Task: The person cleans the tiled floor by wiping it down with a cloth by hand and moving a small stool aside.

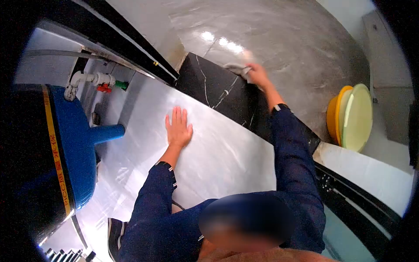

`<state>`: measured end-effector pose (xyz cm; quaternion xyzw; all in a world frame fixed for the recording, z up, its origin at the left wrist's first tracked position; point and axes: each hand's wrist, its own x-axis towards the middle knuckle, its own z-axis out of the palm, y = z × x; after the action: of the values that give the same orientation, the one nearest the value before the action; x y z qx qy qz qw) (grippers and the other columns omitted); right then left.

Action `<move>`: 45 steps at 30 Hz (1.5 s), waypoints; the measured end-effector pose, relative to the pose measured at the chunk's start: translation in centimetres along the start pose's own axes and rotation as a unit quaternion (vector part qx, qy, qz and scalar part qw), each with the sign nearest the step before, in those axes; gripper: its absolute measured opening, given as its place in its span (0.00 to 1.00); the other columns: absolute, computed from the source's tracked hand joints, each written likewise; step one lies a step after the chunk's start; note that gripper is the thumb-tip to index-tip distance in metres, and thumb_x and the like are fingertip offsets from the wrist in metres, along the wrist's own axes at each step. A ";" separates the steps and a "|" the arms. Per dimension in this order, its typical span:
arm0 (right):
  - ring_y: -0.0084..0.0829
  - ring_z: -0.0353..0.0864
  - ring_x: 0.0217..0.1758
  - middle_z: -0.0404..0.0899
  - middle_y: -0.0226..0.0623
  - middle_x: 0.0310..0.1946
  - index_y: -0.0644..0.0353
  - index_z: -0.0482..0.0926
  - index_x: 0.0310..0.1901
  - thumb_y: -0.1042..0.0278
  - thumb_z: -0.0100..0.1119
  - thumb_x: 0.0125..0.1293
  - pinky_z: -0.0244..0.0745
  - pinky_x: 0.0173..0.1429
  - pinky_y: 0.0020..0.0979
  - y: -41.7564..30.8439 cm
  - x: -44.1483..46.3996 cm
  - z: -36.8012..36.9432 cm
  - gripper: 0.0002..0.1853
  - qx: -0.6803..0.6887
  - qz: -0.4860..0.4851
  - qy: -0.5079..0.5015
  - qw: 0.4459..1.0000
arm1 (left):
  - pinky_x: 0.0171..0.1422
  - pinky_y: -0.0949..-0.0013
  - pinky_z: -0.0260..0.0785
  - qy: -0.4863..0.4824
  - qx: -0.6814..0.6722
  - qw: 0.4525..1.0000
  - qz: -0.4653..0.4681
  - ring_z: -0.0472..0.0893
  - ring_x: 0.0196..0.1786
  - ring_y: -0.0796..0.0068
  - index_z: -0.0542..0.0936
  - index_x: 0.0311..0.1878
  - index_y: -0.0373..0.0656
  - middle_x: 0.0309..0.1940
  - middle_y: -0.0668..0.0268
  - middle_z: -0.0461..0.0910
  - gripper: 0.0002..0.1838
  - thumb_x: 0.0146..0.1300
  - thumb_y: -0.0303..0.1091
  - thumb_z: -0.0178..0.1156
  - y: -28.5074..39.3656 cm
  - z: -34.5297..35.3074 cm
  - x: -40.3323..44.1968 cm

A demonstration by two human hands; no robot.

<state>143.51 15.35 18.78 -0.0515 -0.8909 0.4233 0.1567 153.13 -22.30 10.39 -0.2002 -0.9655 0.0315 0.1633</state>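
Note:
My left hand [178, 128] lies flat on the pale, glossy floor tile [218, 153], its fingers spread. Ahead and to the right, my right hand [258, 75] is closed around a greyish cloth [238, 68]. The cloth rests at the far edge of a black, white-veined stone threshold [216, 87], where it meets the grey marbled floor [288, 52]. Motion blurs the right hand and the cloth slightly.
At left stands a large blue tank [74, 144] with a short blue spout. Behind it, a white pipe [83, 81] carries a red-handled valve [104, 88]. Nested yellow and pale green basins [358, 118] lean against the wall at right. Black door frames [126, 37] flank the threshold.

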 end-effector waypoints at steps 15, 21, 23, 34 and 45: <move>0.47 0.58 0.71 0.60 0.43 0.68 0.40 0.66 0.64 0.76 0.46 0.60 0.60 0.69 0.42 -4.9 11.2 5.1 0.30 -0.409 -0.199 0.020 0.890 | 0.75 0.44 0.35 -0.018 -0.062 0.998 0.004 0.45 0.76 0.64 0.57 0.71 0.46 0.74 0.58 0.49 0.37 0.60 0.50 0.51 0.9 -0.6 -1.0; 0.52 0.64 0.66 0.65 0.50 0.63 0.45 0.68 0.63 0.81 0.43 0.58 0.64 0.65 0.42 4.9 2.8 -3.0 0.30 -0.366 -0.222 0.052 0.902 | 0.75 0.46 0.35 -0.065 -0.021 0.998 0.010 0.43 0.77 0.67 0.57 0.71 0.48 0.74 0.61 0.48 0.35 0.63 0.51 0.47 -0.8 -2.1 1.3; 0.53 0.65 0.64 0.66 0.52 0.61 0.47 0.69 0.62 0.79 0.44 0.59 0.65 0.63 0.42 9.5 -1.4 -5.9 0.28 -0.361 -0.204 0.076 0.907 | 0.76 0.47 0.34 -0.033 -0.024 0.999 0.015 0.43 0.77 0.68 0.57 0.72 0.48 0.75 0.62 0.47 0.35 0.63 0.51 0.48 -1.4 -1.2 1.7; 0.54 0.77 0.48 0.79 0.56 0.43 0.60 0.77 0.51 0.63 0.50 0.55 0.70 0.54 0.47 17.5 -24.0 -12.1 0.21 -0.334 0.228 0.154 0.901 | 0.75 0.47 0.37 0.051 0.014 0.998 0.015 0.44 0.77 0.67 0.52 0.73 0.48 0.75 0.62 0.47 0.35 0.64 0.45 0.49 -3.5 1.5 4.7; 0.56 0.59 0.67 0.67 0.56 0.59 0.64 0.68 0.60 0.72 0.48 0.55 0.51 0.71 0.51 12.5 -17.7 3.8 0.27 -0.235 0.066 0.269 0.932 | 0.75 0.47 0.38 0.061 0.058 0.996 0.020 0.44 0.77 0.68 0.55 0.72 0.50 0.74 0.63 0.48 0.33 0.66 0.48 0.45 -4.1 1.7 5.8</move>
<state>158.56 16.54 2.75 -0.2572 -0.8839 0.1815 0.3459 145.98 -23.72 11.04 -0.2109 -0.9462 0.0781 0.2325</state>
